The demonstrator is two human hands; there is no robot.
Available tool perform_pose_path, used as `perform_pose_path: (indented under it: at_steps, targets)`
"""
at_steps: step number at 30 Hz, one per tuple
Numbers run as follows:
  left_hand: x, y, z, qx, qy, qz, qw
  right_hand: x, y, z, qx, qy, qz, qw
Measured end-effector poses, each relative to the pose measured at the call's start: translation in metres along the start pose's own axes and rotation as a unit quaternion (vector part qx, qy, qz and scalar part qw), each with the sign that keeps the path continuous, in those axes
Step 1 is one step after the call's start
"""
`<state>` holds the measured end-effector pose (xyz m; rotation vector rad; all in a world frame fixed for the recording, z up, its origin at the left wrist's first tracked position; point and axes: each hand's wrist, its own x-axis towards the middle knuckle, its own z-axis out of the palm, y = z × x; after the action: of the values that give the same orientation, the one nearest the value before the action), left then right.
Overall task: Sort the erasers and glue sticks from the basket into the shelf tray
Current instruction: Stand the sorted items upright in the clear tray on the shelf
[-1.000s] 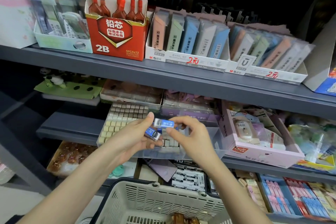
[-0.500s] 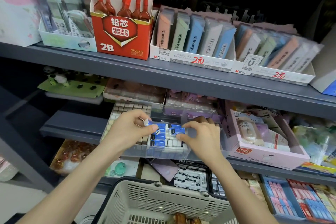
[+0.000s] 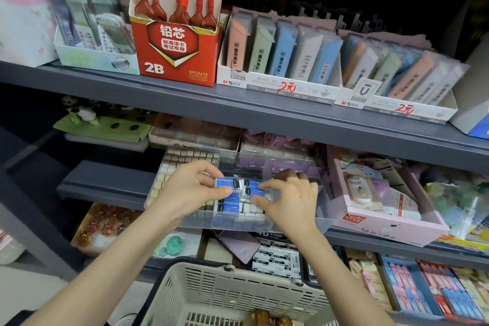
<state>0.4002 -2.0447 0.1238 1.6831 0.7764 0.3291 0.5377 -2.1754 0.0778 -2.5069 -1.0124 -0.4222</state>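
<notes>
A clear plastic tray [image 3: 321, 209] stands on the middle shelf, holding rows of blue-sleeved white erasers and small beige ones. My left hand [image 3: 189, 189] pinches a blue-sleeved eraser [image 3: 228, 183] over the tray's back rows. My right hand [image 3: 287, 202] is inside the tray, its thumb and forefinger pinching another blue eraser [image 3: 254, 191] in the row. More blue erasers [image 3: 229, 208] lie in front of them. The cream basket [image 3: 232, 291] sits below my arms, with brownish items [image 3: 264, 317] in its bottom.
The grey upper shelf [image 3: 264, 116] overhangs the tray, carrying a red 2B lead box [image 3: 176, 40] and pastel lead packs [image 3: 285, 53]. A pink box [image 3: 383, 222] stands right of the tray. Packets [image 3: 275, 259] fill the lower shelf.
Both hands came down from holding erasers above the tray into the tray. The erasers now sit among the blue rows, with the fingers still on them.
</notes>
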Motion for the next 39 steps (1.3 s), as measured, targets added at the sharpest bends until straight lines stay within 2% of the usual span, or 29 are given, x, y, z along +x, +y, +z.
perform_pose_path:
  at_steps: [3, 5, 7, 10, 12, 14, 16, 18, 20, 21, 22, 24, 25, 26, 28, 31, 34, 39]
  targets:
    - [0.001, 0.001, 0.003, -0.002, -0.015, 0.004, 1.000, -0.002, 0.005, -0.005, 0.023, 0.014, -0.031, 0.999]
    - [0.001, 0.001, 0.005, -0.002, -0.024, 0.007, 1.000, -0.006, 0.005, -0.015, 0.130, -0.024, -0.020, 0.991]
    - [0.000, 0.002, 0.008, -0.011, -0.035, 0.009, 0.999, -0.010, 0.000, -0.027, 0.262, -0.087, -0.022, 0.961]
    - [-0.003, 0.004, 0.011, -0.052, -0.078, 0.002, 0.996, -0.013, -0.011, -0.043, 0.345, -0.131, -0.023, 0.929]
    - [-0.005, 0.005, 0.014, -0.088, -0.110, -0.004, 0.990, -0.014, -0.015, -0.049, 0.425, -0.132, 0.024, 0.895]
    - [-0.005, 0.005, 0.016, -0.118, -0.128, -0.002, 0.985, -0.015, -0.014, -0.051, 0.511, -0.132, 0.083, 0.846]
    - [-0.006, 0.003, 0.020, -0.139, -0.139, 0.002, 0.981, -0.018, -0.011, -0.050, 0.544, -0.135, 0.119, 0.820]
    - [-0.007, 0.002, 0.023, -0.131, -0.145, 0.012, 0.981, -0.022, -0.009, -0.049, 0.538, -0.134, 0.129, 0.822]
    - [-0.006, 0.000, 0.025, -0.068, -0.130, 0.045, 0.988, -0.022, -0.004, -0.049, 0.548, -0.112, 0.146, 0.816]
    - [-0.005, -0.002, 0.025, 0.004, -0.104, 0.081, 0.991, -0.021, 0.000, -0.050, 0.545, -0.100, 0.147, 0.819]
    - [-0.003, -0.005, 0.022, 0.103, -0.063, 0.124, 0.985, -0.018, 0.004, -0.052, 0.517, -0.096, 0.136, 0.839]
    - [-0.002, -0.010, 0.017, 0.285, 0.007, 0.203, 0.937, -0.011, 0.011, -0.053, 0.357, -0.130, 0.090, 0.921]
    - [-0.001, -0.013, 0.015, 0.344, 0.017, 0.226, 0.911, -0.007, 0.011, -0.053, 0.251, -0.165, 0.058, 0.952]
    - [0.000, -0.016, 0.014, 0.386, 0.011, 0.235, 0.892, -0.004, 0.009, -0.053, 0.161, -0.196, 0.025, 0.967]
    - [0.002, -0.020, 0.015, 0.444, -0.013, 0.233, 0.865, 0.004, -0.001, -0.049, 0.069, -0.223, -0.021, 0.972]
    - [0.003, -0.023, 0.017, 0.490, -0.040, 0.216, 0.844, 0.009, -0.015, -0.038, 0.075, -0.223, -0.033, 0.971]
    - [0.006, -0.025, 0.016, 0.503, -0.054, 0.208, 0.837, 0.006, -0.020, -0.029, 0.100, -0.207, -0.038, 0.973]
    - [0.008, -0.028, 0.014, 0.507, -0.062, 0.210, 0.834, 0.002, -0.009, -0.027, 0.073, -0.185, -0.024, 0.980]
